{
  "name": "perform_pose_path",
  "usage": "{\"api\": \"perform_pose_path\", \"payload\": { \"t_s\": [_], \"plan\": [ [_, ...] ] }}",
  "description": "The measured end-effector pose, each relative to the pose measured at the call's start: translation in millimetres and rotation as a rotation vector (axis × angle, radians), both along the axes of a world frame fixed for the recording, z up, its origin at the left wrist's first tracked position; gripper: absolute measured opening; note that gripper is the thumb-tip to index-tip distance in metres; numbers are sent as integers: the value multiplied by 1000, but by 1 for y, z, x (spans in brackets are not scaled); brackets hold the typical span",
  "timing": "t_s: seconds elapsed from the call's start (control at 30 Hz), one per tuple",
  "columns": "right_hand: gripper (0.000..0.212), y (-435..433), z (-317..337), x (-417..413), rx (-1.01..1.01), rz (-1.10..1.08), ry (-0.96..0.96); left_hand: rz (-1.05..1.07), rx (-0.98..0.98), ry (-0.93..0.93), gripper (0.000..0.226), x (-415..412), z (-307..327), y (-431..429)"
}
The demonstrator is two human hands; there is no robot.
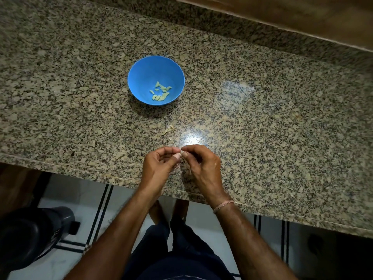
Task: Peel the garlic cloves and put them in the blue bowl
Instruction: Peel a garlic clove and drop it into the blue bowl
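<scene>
A blue bowl (pixel 141 71) stands on the speckled granite counter (pixel 262 122), a little left of centre. Several peeled garlic cloves (pixel 161 91) lie in its bottom. Near the counter's front edge my left hand (pixel 159 168) and my right hand (pixel 201 166) meet fingertip to fingertip. Between them they pinch one small pale garlic clove (pixel 178 156), mostly hidden by the fingers. The hands hover well in front of the bowl.
A scrap of garlic skin (pixel 167 130) lies on the counter between the bowl and my hands. A wooden ledge (pixel 282 19) runs along the back. Below the counter's edge a dark bin (pixel 34 235) stands on the white tiled floor at left.
</scene>
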State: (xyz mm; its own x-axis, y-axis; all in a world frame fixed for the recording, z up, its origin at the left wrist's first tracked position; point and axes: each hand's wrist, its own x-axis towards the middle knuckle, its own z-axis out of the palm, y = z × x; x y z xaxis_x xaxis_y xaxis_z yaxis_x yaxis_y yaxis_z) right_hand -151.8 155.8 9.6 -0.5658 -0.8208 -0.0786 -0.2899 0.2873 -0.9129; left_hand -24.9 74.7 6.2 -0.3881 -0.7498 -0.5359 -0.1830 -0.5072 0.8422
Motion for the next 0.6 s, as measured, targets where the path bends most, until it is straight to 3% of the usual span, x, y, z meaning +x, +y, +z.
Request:
{"api": "perform_pose_path", "payload": {
  "t_s": [0.17,0.6],
  "plan": [
    [8,1,1,4,15,-49,-267,-120,-202,-117,23,3,5,-5],
    [7,-4,-9,16,51,-152,-373,-179,-273,-207,25,7,11,-16]
  ]
}}
